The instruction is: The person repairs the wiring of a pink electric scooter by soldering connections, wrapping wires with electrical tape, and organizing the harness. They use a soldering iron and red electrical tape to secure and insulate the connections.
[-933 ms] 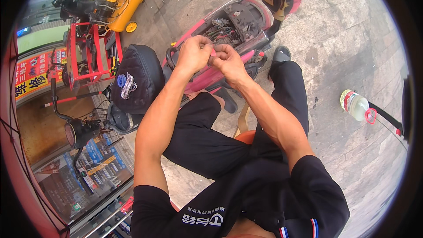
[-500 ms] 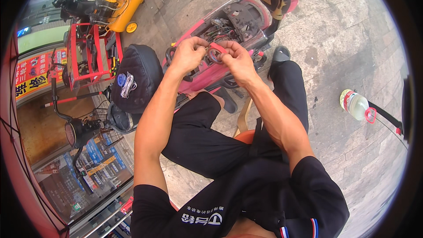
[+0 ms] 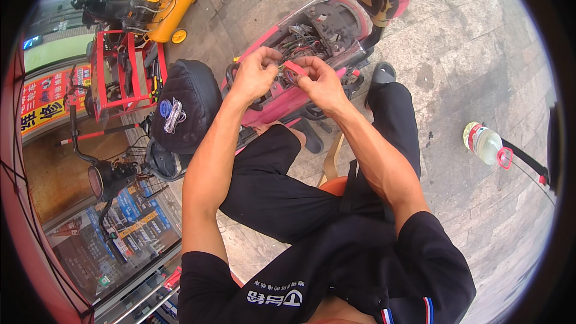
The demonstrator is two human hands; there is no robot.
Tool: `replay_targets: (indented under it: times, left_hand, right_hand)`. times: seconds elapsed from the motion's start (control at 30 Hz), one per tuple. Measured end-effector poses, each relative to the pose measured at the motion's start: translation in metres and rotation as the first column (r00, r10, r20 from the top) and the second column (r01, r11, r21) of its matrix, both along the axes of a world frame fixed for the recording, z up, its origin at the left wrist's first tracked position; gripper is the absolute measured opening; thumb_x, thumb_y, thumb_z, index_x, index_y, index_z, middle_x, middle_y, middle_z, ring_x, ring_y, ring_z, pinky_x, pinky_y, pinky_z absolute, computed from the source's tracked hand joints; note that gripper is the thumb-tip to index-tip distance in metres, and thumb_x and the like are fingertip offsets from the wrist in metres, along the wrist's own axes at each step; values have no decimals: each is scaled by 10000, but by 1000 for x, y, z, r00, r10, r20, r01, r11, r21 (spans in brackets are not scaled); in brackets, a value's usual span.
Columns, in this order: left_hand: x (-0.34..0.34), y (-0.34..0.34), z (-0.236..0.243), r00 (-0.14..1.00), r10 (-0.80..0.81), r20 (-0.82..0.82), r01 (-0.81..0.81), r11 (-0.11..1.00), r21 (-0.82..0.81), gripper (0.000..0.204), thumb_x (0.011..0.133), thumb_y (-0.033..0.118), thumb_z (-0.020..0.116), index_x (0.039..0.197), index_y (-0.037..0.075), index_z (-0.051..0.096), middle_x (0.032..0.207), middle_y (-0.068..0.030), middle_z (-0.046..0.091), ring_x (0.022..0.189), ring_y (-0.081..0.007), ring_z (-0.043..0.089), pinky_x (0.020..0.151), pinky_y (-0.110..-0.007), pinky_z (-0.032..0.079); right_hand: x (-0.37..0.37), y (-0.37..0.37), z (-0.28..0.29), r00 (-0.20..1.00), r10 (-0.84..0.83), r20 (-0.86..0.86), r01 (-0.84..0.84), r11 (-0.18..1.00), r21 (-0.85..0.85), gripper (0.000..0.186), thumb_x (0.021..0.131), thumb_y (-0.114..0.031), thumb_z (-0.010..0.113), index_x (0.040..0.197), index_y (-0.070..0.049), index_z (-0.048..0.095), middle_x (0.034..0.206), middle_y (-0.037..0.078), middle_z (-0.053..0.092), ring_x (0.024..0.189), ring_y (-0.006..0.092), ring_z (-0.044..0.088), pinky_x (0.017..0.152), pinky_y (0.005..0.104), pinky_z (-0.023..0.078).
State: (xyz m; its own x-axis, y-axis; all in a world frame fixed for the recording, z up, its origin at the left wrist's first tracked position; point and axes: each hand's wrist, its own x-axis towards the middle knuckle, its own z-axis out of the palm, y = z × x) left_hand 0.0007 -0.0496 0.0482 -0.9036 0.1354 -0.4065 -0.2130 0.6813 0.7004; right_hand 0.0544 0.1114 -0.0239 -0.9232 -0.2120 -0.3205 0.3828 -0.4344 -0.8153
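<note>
Over the opened body of a pink electric scooter (image 3: 281, 105), both my hands meet close together. My right hand (image 3: 322, 86) grips a roll of red tape (image 3: 294, 69), now tilted so its edge shows. Close to the tape, my left hand (image 3: 256, 75) is pinched around something thin, apparently a wire with a yellow-green bit showing at the fingertips; the fingers hide most of it. Beyond my hands, a tangle of wires (image 3: 302, 43) lies in the scooter's open compartment.
A black quilted seat (image 3: 187, 93) with a blue roll and a bundle of clear-wrapped cord stands at left. Behind it are a red tool cart (image 3: 135, 78) and a yellow air compressor (image 3: 173, 13). A large bottle (image 3: 483, 143) lies on the paving at right.
The tape roll has turned from showing its round face to a more edge-on tilt. Both hands have shifted only slightly.
</note>
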Motion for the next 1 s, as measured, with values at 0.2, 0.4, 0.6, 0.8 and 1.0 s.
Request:
replay_targets:
  times: [0.2, 0.4, 0.6, 0.8, 1.0]
  left_hand:
    - [0, -3, 0, 999, -36, 24, 34, 997, 74, 277, 860, -24, 504, 1108, -30, 627, 806, 4, 579, 715, -73, 532, 637, -224, 436]
    - [0, -4, -3, 999, -47, 23, 44, 995, 93, 271, 863, -33, 496, 1098, -32, 630, 788, 18, 571, 701, -61, 517, 625, -223, 426]
    - [-1, -6, -6, 998, -41, 41, 38, 997, 66, 265, 868, -23, 509, 1099, -40, 637, 821, -3, 612, 708, -65, 533, 636, -230, 440]
    - [-2, -5, -5, 997, -16, 75, 17, 1000, -11, 273, 862, 13, 534, 1099, -48, 655, 885, -43, 658, 740, -88, 568, 676, -249, 473]
    - [-3, -2, -1, 995, -9, 103, 16, 997, -72, 263, 851, 37, 554, 1070, -54, 668, 872, -53, 660, 736, -99, 573, 680, -261, 482]
  right_hand:
    - [0, -4, -1, 1000, -11, -27, 12, 999, 38, 363, 850, 10, 547, 1213, 3, 566, 894, -1, 639, 795, 53, 561, 714, 213, 449]
    - [1, -4, 0, 999, 9, -48, -6, 998, 67, 363, 850, 13, 545, 1213, 3, 566, 889, -7, 635, 791, 52, 557, 714, 216, 448]
    - [1, -5, 2, 999, 12, -36, -9, 998, 66, 363, 842, 22, 543, 1203, 1, 570, 892, -2, 639, 788, 57, 561, 713, 217, 449]
    - [1, -4, -1, 999, 30, -42, -25, 993, 113, 362, 835, 31, 544, 1195, 6, 570, 916, 17, 651, 797, 68, 573, 717, 225, 461]
    - [1, -11, -11, 995, 6, -95, 9, 987, 163, 354, 805, -24, 575, 1158, 2, 597, 881, 47, 670, 775, 104, 611, 692, 270, 497]
